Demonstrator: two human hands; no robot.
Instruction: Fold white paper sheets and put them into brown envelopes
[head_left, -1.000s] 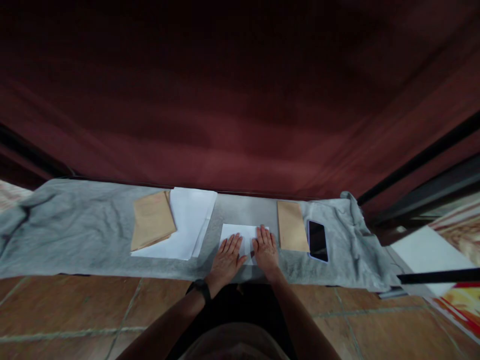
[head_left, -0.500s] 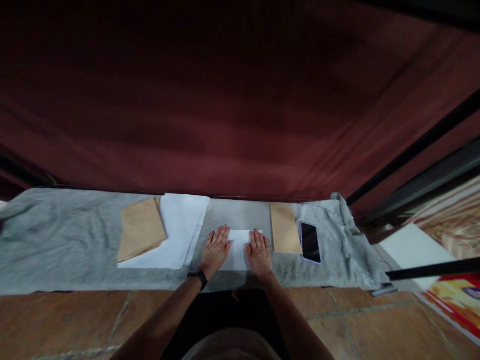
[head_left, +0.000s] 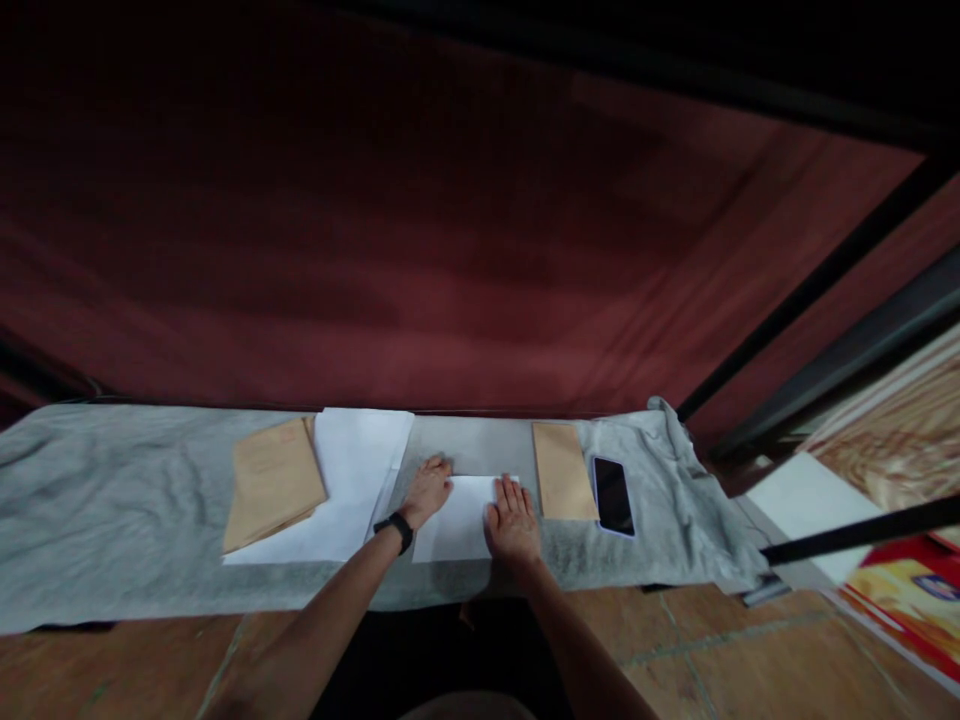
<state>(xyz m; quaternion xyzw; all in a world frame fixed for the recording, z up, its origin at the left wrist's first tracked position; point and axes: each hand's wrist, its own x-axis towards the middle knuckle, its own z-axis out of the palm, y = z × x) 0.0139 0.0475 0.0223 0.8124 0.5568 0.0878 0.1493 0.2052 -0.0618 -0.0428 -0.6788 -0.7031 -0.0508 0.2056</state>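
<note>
A folded-looking white sheet of paper (head_left: 463,525) lies on the grey cloth directly in front of me. My right hand (head_left: 514,522) rests flat on its right side, fingers stretched out and pointing away from me. At the sheet's upper left corner is my left hand (head_left: 427,490), palm down, its fingers slightly bent and touching the edge; it wears a dark band on the wrist. Left of it lies a stack of larger white sheets (head_left: 358,475), partly covered by several brown envelopes (head_left: 276,475). One more brown envelope (head_left: 566,472) lies to the right of my right hand.
A phone (head_left: 614,496) with a dark screen lies beside the right envelope. The grey cloth (head_left: 150,510) covers the long, narrow surface, with a dark red panel (head_left: 450,300) behind it. Black bars, a white board (head_left: 810,505) and a red-yellow package (head_left: 911,590) are at the right.
My left hand has slid left across the white sheet to its upper left corner, uncovering more of it. My right hand stays flat on the right side. The view has tilted slightly up.
</note>
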